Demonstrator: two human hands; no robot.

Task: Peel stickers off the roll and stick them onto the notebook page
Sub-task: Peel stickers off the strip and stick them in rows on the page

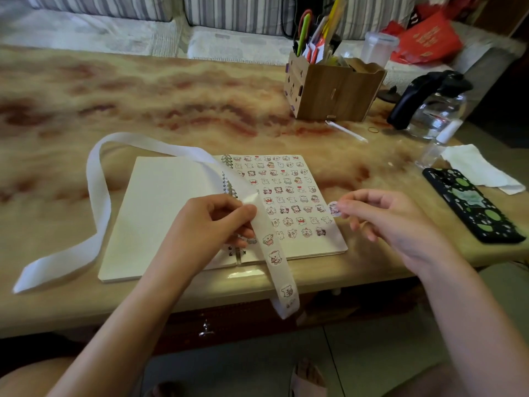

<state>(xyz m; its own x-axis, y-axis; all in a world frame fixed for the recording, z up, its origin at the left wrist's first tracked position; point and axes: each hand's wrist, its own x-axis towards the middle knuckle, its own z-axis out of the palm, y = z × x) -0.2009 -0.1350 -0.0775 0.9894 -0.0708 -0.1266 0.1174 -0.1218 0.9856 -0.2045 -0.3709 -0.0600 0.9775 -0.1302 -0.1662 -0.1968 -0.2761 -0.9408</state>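
Now pinching the sticker strip w/ left hand, thumb & fingers curled round it just above the spiral of the notebook. Narrow grip, not spread.

Trailing two ways from that pinch:
- Bare white backing looping up & left over the blank left page, out across the desk, ending near the front-left edge.
- Other end, w/ a few cartoon stickers on it, hanging down past the desk's front edge.

Holding one peeled sticker at the fingertips of right hand: thumb & forefinger closed on it, other fingers loosely curled. Held right at the outer edge of the right-hand page; touching the paper or not, can't tell.

Lying open & flat near the desk front: notebook, right-hand page packed w/ rows of small cartoon stickers, fewer twd its bottom-left corner.

At back right: wooden organiser stuffed w/ pens & scissors, clear plastic cup behind it, glass jug w/ black handle to its right. Rubber band on the desk btwn organiser & jug.

Nearer the right edge: crumpled tissue, w/ phone in a black patterned case just beside it.

Beyond the desk: striped cushions & a red bag.
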